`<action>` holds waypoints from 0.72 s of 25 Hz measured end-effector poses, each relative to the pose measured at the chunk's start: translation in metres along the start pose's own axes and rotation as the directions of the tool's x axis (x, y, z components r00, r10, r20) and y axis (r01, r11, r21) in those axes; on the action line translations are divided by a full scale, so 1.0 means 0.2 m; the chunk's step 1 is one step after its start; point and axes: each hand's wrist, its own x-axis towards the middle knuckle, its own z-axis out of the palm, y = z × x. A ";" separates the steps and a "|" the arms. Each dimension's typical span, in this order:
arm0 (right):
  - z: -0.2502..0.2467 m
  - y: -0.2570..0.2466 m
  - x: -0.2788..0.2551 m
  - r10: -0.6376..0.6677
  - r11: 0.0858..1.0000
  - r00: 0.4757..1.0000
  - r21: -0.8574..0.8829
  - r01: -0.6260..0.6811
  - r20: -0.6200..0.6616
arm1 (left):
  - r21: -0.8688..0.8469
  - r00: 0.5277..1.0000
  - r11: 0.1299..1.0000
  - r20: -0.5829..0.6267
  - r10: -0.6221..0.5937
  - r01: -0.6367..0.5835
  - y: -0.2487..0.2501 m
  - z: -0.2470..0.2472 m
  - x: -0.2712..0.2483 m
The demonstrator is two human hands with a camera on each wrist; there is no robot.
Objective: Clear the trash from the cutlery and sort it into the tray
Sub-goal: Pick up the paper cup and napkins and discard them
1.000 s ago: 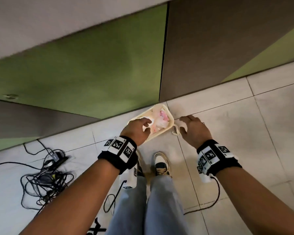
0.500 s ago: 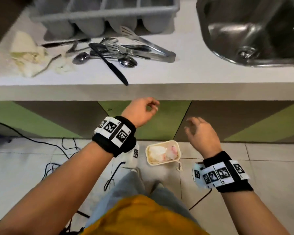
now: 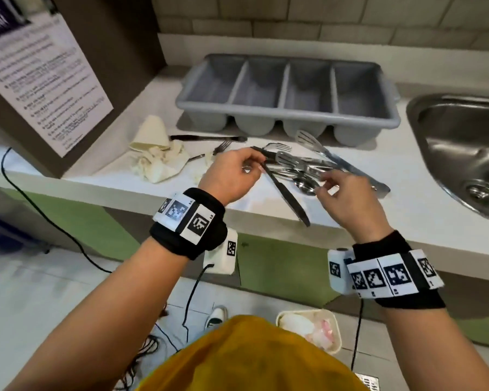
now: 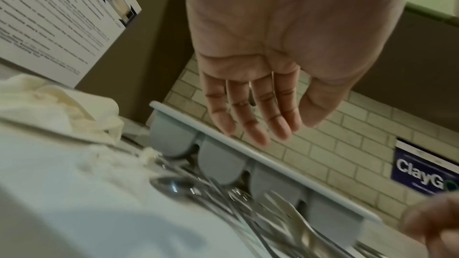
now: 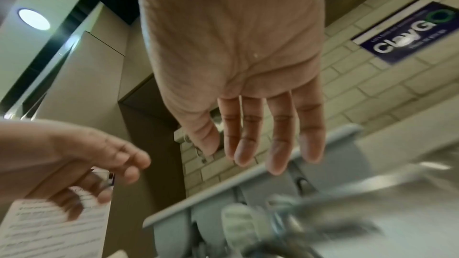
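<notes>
A grey four-compartment cutlery tray (image 3: pixel 291 91) stands empty at the back of the white counter. In front of it lies a pile of cutlery (image 3: pixel 299 170): spoons, forks, slotted tongs and a black knife (image 3: pixel 285 193) that reaches past the counter edge. Crumpled napkins (image 3: pixel 156 156) lie to the left of the pile. My left hand (image 3: pixel 256 162) hovers over the pile's left end, fingers relaxed and empty. My right hand (image 3: pixel 323 186) hovers over the spoons, also empty. The wrist views show both palms with straight fingers (image 4: pixel 250 121) (image 5: pixel 273 144).
A steel sink (image 3: pixel 463 148) is set into the counter at the right. A brown post with a printed notice (image 3: pixel 43 88) stands at the left. On the floor by my feet sits a beige container (image 3: pixel 336 323) holding white and pink trash. Cables (image 3: pixel 54 221) trail down at the left.
Both hands have risen from the trash container on the floor to the counter. They now hover over the cutlery pile, and my view has tilted up to the counter.
</notes>
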 end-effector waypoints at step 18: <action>0.73 -1.14 0.92 -0.140 0.874 0.769 -0.287 0.391 0.623 | 0.302 0.962 0.913 -0.094 -0.258 0.274 -0.88 -0.89 0.66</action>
